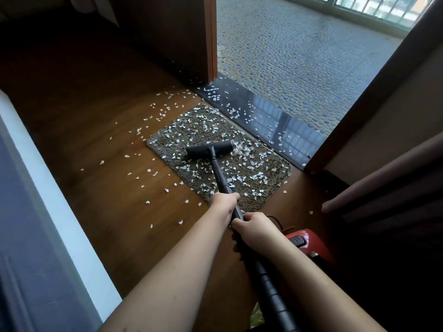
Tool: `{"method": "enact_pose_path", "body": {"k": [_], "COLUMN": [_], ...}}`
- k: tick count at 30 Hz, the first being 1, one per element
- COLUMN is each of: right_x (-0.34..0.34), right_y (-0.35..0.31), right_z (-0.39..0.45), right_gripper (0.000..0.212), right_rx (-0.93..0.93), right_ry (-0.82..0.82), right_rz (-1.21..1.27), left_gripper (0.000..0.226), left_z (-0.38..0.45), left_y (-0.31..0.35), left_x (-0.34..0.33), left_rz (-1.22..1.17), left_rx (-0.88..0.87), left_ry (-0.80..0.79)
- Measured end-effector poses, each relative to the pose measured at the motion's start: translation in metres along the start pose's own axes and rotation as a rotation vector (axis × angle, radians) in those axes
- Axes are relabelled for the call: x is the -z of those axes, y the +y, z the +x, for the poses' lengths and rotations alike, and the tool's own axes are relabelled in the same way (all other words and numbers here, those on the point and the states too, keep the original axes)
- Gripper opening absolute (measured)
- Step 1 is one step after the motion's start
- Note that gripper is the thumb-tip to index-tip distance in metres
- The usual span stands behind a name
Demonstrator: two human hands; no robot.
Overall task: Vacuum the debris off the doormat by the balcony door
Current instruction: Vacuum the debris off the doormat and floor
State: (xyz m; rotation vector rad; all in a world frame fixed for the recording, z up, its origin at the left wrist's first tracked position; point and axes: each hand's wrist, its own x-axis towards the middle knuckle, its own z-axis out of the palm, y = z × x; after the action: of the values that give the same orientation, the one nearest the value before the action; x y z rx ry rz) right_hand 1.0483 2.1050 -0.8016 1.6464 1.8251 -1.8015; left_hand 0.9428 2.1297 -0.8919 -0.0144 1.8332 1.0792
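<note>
Head view: left hand (225, 200) wrapped around the black vacuum wand (219, 172), right hand (251, 227) clamped on it just behind, where the ribbed hose (271, 288) begins. Floor nozzle (209, 150) flat on the middle of the brown doormat (268, 188), mat lying along the dark door threshold (275, 118). White flakes of debris (191, 125) thick across the mat from far corner to near edge, plus spill onto the wooden floor (96, 152) and the threshold. Red vacuum body (309, 243) close by the right forearm. Likely troubles: light mat sucked up and dragged under the nozzle; flakes flicked off the mat edges by a fast stroke; hose taut enough to tug the red body into the door frame.
</note>
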Motion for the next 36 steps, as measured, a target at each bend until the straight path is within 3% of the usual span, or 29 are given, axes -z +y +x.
{"method": "enact_pose_path", "body": {"k": [8,11,14,22,26,32,36], "right_x": [-0.020,-0.026,-0.030,-0.040,-0.040,-0.027,-0.013], "right_y": [-0.023,-0.032,-0.040,-0.056,-0.057,-0.050,-0.048], "right_z": [0.023,0.034,0.044,0.063,0.062,0.049,0.027], "right_gripper": [0.024,0.036,0.030,0.025,0.038,0.015,0.013], "right_rx": [0.009,-0.004,-0.006,-0.043,-0.034,-0.035,-0.034], "right_ry": [0.001,0.002,0.002,0.003,0.002,0.002,0.007], "right_rz": [-0.006,0.022,0.043,0.041,-0.005,-0.007,0.016], "left_gripper": [0.018,0.029,0.040,0.038,0.042,0.050,0.040], "left_z": [0.021,0.035,0.046,0.064,0.066,0.064,0.026], "left_y": [0.020,0.027,0.033,0.049,0.047,0.037,0.043], "left_x": [0.020,0.026,0.030,0.039,0.037,0.027,0.023], "left_rz": [-0.008,-0.002,0.017,0.063,0.039,0.039,-0.008], "left_rx": [0.000,0.004,0.018,0.033,0.057,0.082,0.070], "left_ry": [-0.009,-0.007,-0.005,0.001,0.013,0.023,-0.006]}}
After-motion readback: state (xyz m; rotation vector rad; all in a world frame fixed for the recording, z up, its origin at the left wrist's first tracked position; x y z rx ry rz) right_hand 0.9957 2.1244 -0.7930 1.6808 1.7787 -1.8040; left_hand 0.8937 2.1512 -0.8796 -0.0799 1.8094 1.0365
